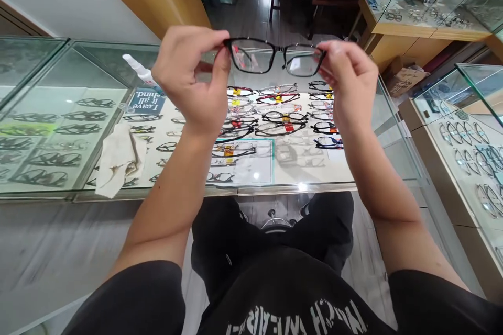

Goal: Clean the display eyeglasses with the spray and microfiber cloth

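Observation:
A pair of black-framed eyeglasses is held up above the glass counter, its lenses upright and facing me. My left hand pinches the frame's left end between thumb and fingers. At the other end, my right hand grips the right side near the hinge. Both temples are mostly hidden behind the lenses and hands. Below the raised glasses, rows of eyeglasses with small coloured tags show in the counter. A crumpled beige cloth lies on the glass to the left of my left forearm.
A white spray bottle and a dark blue printed card are left of my hands. The glass display counter stands before my knees. Another display case is at right, and a cardboard box sits beyond it.

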### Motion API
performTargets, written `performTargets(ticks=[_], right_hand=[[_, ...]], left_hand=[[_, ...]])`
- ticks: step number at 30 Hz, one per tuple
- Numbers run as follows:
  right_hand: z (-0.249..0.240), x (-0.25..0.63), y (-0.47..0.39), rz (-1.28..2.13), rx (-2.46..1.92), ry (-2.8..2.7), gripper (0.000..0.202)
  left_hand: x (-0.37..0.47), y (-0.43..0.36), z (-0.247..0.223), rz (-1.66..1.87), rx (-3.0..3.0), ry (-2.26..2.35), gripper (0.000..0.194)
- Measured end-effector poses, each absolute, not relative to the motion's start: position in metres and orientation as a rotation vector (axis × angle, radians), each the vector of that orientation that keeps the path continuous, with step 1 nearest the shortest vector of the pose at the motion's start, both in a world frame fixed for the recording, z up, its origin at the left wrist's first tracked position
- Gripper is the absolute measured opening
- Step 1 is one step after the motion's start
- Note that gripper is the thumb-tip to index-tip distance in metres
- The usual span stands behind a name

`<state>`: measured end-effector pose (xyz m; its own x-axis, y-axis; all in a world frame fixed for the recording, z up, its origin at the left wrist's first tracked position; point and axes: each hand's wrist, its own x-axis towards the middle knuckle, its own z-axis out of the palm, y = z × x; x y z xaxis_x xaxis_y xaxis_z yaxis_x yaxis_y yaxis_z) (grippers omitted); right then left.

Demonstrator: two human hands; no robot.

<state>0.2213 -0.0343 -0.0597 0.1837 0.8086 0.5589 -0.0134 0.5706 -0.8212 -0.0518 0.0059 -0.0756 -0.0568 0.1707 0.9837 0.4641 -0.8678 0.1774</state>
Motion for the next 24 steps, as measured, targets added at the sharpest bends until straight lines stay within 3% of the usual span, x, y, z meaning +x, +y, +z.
performTargets(ticks=[4,12,17,24], right_hand=[[-0.079,0.217,-0.043,0.752,-0.828,-1.4,0.041],[-0.08,0.219,-0.044,0.887,-0.829,-1.387,0.046],[-0.081,0.223,-0.039,0.944,-0.783,-1.336,0.04],[-0.064,0.227,-0.047,1.055,-0.861,-1.368,0.029]], left_hand=[[-0.048,-0.012,-0.081,-2.053,-2.0,-0.858,0.015],[-0.048,-0.006,-0.085,-2.098,-2.13,-0.88,0.015],[-0.042,-0.012,-0.089,-2.018,-2.217,-1.2,0.024],[-0.045,-0.016,-0.082,-1.895,-2.282,-1.149,0.026]])
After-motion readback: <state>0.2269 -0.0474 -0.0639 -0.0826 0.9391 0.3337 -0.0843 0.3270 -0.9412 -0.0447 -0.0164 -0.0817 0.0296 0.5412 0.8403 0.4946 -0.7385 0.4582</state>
